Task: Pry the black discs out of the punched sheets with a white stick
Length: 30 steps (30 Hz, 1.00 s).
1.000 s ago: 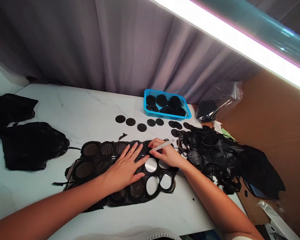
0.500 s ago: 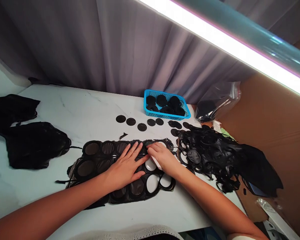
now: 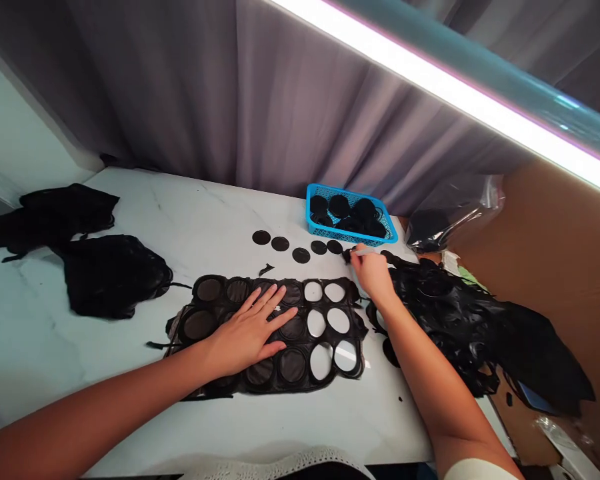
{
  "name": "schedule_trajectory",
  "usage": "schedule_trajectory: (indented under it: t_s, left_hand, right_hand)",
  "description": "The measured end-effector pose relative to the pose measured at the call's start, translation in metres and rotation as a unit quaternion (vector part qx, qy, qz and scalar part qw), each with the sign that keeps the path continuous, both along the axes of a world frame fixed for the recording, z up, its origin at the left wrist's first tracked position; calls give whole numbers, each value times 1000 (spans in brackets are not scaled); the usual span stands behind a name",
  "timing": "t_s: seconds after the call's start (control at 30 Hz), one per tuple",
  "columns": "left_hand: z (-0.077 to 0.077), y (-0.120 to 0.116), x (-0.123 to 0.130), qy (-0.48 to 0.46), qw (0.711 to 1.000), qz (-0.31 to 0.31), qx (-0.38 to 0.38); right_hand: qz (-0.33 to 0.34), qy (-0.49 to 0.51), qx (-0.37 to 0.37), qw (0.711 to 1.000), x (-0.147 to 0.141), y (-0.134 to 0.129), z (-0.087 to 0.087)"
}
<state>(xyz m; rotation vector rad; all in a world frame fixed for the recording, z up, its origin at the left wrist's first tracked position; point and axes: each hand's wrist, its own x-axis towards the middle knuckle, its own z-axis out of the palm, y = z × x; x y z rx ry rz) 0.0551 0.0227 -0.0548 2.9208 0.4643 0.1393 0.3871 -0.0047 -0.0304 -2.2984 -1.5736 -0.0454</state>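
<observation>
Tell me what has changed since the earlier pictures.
The right hand, the slim white tool still in its grip, has moved rightward and away from the person, off the flat black sheet with round cutouts to the row of loose black discs. One top-row cutout that looked dark now shows white. The left hand stays flat on the sheet; the blue plastic basket stays put.

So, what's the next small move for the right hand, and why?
Perhaps set the dark piece down among the loose black discs: it seems to be at the fingertips of the right hand, which holds a white stick beside them, while the left hand lies flat on the black sheet.
</observation>
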Motion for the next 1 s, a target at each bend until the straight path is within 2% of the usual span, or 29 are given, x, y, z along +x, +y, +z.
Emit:
schedule_trajectory:
  t_s: [0.07, 0.13, 0.2, 0.27, 0.37, 0.47, 0.73, 1.0]
  left_hand:
    - [-2, -1, 0, -6, 1000, 2, 1]
    - [-3, -2, 0, -19, 1000, 2, 4]
    - [-5, -4, 1, -33, 999, 9, 11]
    - [-6, -5, 2, -43, 999, 22, 17]
    - [-6, -6, 0, -42, 998, 36, 20]
    - [-4, -5, -2, -44, 999, 27, 14]
    - [-2, -3, -7, -44, 999, 12, 1]
    - [-3, -3, -7, -28, 999, 11, 9]
  right_hand:
    - [-55, -4, 4, 998, 18, -2, 1]
    - [-46, 22, 38, 998, 23, -5, 4]
    - [30, 85, 79, 993, 9, -8, 7]
    - [132, 162, 88, 974, -20, -9, 8]
    - [263, 237, 28, 935, -69, -11, 7]
    - [337, 273, -31, 901, -97, -12, 5]
    - [363, 344, -66, 864, -96, -9, 3]
    - [385, 304, -62, 869, -99, -13, 3]
